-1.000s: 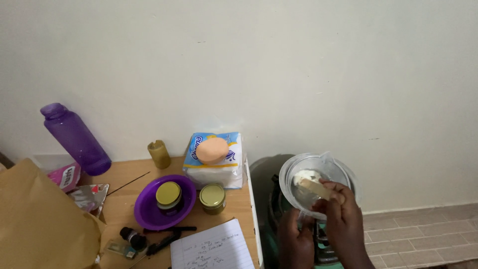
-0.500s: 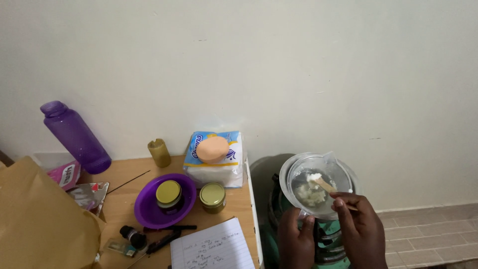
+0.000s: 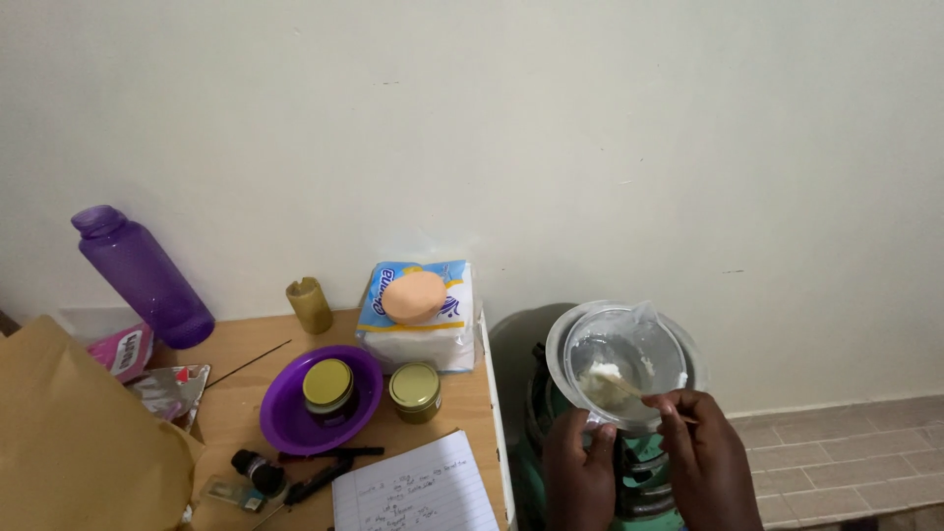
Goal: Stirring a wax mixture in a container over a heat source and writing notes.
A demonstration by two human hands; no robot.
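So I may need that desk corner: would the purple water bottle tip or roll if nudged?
The purple water bottle is tall, narrow and already leaning against the wall, so it probably tips easily. Being round, it would likely roll across the wooden desk. How full it is cannot be told.

The table (image 3: 246, 393) occupies the lower left of the frame. The bottle (image 3: 147, 280) stands at its upper left, the packet (image 3: 418, 320) at its upper right, with the dish (image 3: 320, 403) below them holding one jar (image 3: 329, 385). A second jar (image 3: 415, 390) sits just right of the dish. The notebook (image 3: 413, 492) lies at the bottom edge. The bowl (image 3: 624, 359) is at lower right, above both hands.
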